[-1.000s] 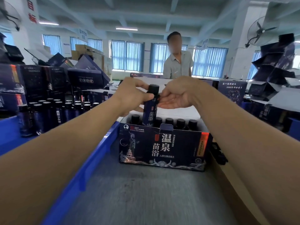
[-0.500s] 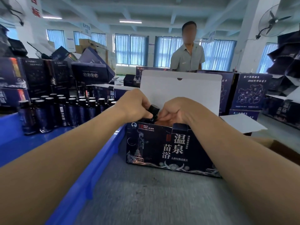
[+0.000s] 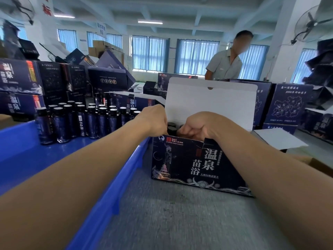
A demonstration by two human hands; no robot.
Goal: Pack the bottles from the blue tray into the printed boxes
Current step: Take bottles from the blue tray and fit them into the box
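A dark printed box stands open on the grey table, its white lid raised behind. Both my hands are at the box's top opening. My left hand curls its fingers round the black cap of a bottle that sits low inside the box. My right hand curls down into the box against the same cap; its fingertips are partly hidden. To the left, the blue tray holds several dark upright bottles with black caps.
Stacks of the same printed boxes stand behind the tray, and more at the right. A person in a grey shirt stands behind the open box. A white flap lies to the right. Grey table spreads in front.
The bottle held above the box a second ago has gone down into it, and both hands have followed to the box's rim. The view has moved closer to the box.
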